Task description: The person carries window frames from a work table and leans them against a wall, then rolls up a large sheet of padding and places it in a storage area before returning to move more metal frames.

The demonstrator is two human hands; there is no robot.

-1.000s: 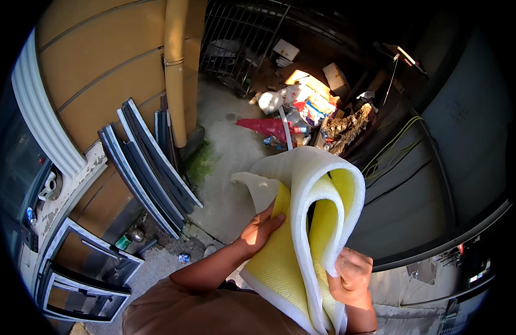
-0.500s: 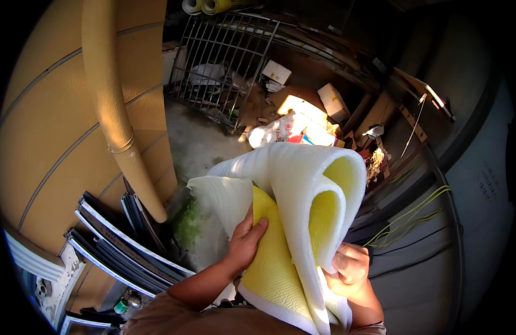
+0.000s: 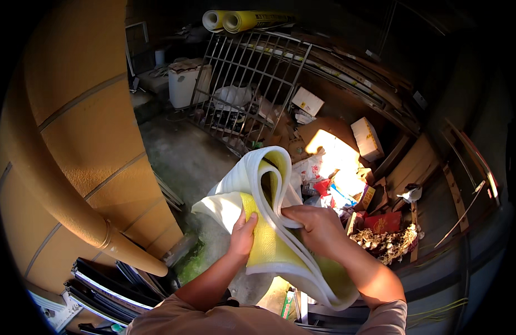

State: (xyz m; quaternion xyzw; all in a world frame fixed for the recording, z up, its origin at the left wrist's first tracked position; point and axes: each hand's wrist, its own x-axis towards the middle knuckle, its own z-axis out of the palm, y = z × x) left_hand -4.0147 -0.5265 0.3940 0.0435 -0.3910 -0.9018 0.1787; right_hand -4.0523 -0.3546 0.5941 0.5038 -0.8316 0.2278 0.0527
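Foam sheet [image 3: 267, 244]: white and yellow, folded, held between both hands.
Left hand [image 3: 243, 237]: clamped on a fold (thumb on yellow).
Right hand [image 3: 312, 222]: clamped on white edge.
Barred panel [image 3: 262, 74]: beyond the sheet.

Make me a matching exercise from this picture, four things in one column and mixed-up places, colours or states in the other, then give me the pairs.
Things
1. rolls
2. thick sheet
3. gate
4. pipe

Descriptions
A. folded over, held by the left hand and right hand
B. tan, at the left of the view
C. yellow outside, at the top of the view
D. made of crossed grey bars

Pairs: 1-C, 2-A, 3-D, 4-B
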